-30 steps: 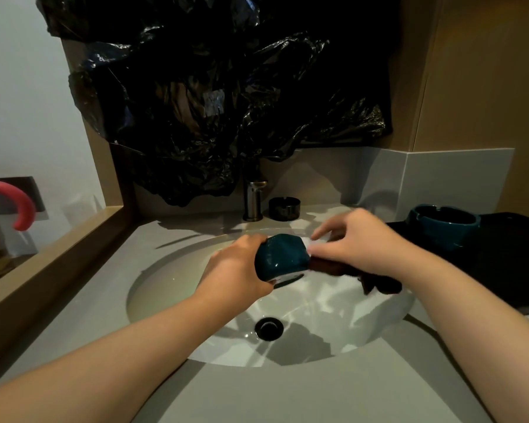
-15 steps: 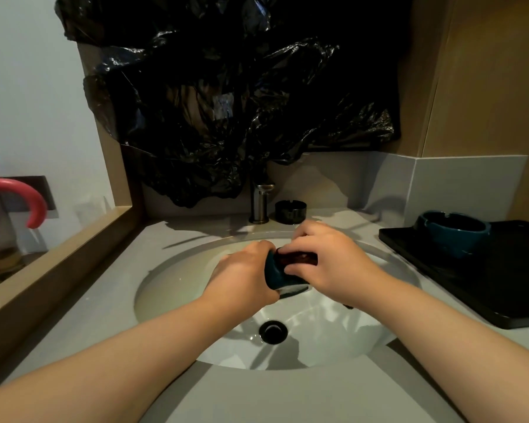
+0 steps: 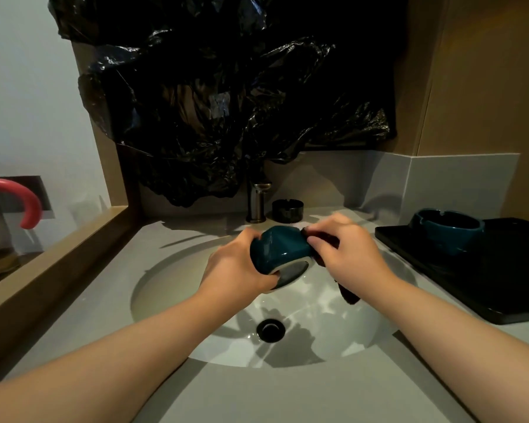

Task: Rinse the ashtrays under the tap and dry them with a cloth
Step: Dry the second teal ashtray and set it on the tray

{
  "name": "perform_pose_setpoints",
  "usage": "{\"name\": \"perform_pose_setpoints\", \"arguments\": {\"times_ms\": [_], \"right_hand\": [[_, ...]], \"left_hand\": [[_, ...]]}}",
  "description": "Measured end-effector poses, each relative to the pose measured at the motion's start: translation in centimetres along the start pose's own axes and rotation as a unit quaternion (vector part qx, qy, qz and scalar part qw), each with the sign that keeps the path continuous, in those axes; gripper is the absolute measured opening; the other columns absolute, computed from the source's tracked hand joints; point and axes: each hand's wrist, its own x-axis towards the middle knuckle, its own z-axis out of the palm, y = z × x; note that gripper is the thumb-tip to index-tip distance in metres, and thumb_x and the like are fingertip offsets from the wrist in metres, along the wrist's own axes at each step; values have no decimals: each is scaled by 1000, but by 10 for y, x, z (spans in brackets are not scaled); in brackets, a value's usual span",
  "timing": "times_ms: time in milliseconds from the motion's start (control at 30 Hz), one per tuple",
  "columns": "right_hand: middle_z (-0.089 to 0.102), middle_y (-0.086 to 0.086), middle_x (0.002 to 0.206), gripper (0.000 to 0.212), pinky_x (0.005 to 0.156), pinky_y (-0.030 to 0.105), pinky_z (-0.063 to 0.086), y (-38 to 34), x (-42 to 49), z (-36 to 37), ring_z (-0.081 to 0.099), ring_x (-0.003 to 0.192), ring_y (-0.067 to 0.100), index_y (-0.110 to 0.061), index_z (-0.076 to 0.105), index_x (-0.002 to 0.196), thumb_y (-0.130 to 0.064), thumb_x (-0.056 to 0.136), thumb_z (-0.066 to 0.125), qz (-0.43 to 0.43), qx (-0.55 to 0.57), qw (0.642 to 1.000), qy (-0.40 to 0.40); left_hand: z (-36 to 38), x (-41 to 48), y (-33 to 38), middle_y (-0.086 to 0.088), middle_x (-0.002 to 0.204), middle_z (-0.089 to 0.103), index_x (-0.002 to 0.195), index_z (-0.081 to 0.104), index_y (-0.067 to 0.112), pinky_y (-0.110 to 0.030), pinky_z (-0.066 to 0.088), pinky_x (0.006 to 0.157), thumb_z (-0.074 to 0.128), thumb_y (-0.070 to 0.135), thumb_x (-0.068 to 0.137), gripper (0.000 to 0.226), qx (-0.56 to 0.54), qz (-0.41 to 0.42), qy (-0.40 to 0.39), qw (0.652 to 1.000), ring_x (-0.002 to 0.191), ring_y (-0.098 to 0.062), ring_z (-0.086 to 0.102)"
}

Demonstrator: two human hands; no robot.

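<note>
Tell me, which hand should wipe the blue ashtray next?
Probably the right hand: it already holds the dark cloth against the teal ashtray, while the left hand steadies it.

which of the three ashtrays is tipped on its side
The teal ashtray held over the sink by the left hand. The other teal ashtray on the black tray and the black ashtray sit upright.
</note>
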Motion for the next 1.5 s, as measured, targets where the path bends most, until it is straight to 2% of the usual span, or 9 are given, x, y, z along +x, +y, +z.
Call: {"name": "perform_pose_setpoints", "arguments": {"times_ms": [233, 433, 633, 900, 1100, 1233, 1300, 1367, 1500], "right_hand": [[57, -3, 98, 24, 72, 30, 48, -28, -17, 10, 48, 89, 17, -14, 70, 107, -20, 86, 60, -244, -69, 965, -66], [62, 1, 97, 23, 76, 33, 48, -11, -8, 5, 49, 91, 20, -13, 73, 103, -5, 83, 66, -201, -81, 976, -29], [65, 5, 93, 28, 67, 31, 46, -23, -13, 14, 53, 83, 26, -10, 75, 96, 2, 72, 65, -337, -117, 931, -71], [62, -5, 100, 26, 86, 8, 37, 3, -1, 1, 46, 98, 7, -11, 74, 101, 4, 85, 61, -125, -10, 991, 40], [65, 0, 102, 24, 83, 16, 41, -13, -8, 9, 47, 95, 17, -9, 74, 100, -4, 83, 58, -245, -57, 968, 0], [61, -12, 97, 26, 90, 20, 42, -1, -1, 3, 49, 99, 9, -17, 74, 97, 1, 88, 57, -73, 71, 993, 55], [62, -12, 94, 30, 80, 38, 54, 4, 2, -4, 60, 90, 19, -27, 72, 93, -3, 92, 55, 42, 130, 989, 56], [65, -2, 93, 27, 62, 33, 58, 2, 6, -15, 66, 70, 24, -32, 68, 95, -11, 95, 52, 124, 183, 971, 87], [63, -6, 97, 22, 67, 18, 54, -17, 1, -17, 64, 76, 9, -30, 68, 101, -14, 95, 53, 37, 184, 979, 73]], "left_hand": [[3, 0, -1, 11, 82, 60, 97, 45, 38, -31, 54, 71, 71, 37, 69, 39, -10, -16, -24, 1000, 81, -12, 60], [5, 2, -4, 13, 91, 63, 103, 54, 37, -31, 56, 79, 77, 39, 63, 47, -33, -56, -51, 997, 88, -9, 60], [9, 3, -2, 13, 84, 65, 97, 59, 36, -30, 55, 72, 68, 51, 59, 42, -33, -43, -78, 995, 81, -8, 62], [0, 2, 2, 6, 92, 65, 91, 58, 36, -21, 56, 55, 79, 28, 73, 29, -170, -120, -106, 972, 76, -13, 67], [1, 1, 2, 1, 91, 65, 96, 61, 31, -28, 57, 62, 76, 26, 73, 27, -212, -131, -82, 965, 77, -17, 65], [-1, 1, 2, 4, 97, 67, 102, 60, 31, -32, 60, 67, 82, 23, 70, 39, -243, -128, -40, 961, 82, -16, 68], [-1, 1, 0, 8, 101, 66, 108, 58, 32, -30, 59, 74, 84, 22, 67, 49, -227, -95, -24, 969, 89, -12, 66], [-1, 1, 0, 15, 98, 64, 108, 53, 35, -24, 55, 81, 84, 22, 66, 53, -189, -53, -18, 980, 93, -6, 63], [0, -2, 2, 20, 95, 58, 116, 52, 37, -20, 49, 81, 82, 28, 66, 58, -60, 29, -22, 998, 94, -5, 58]]}}
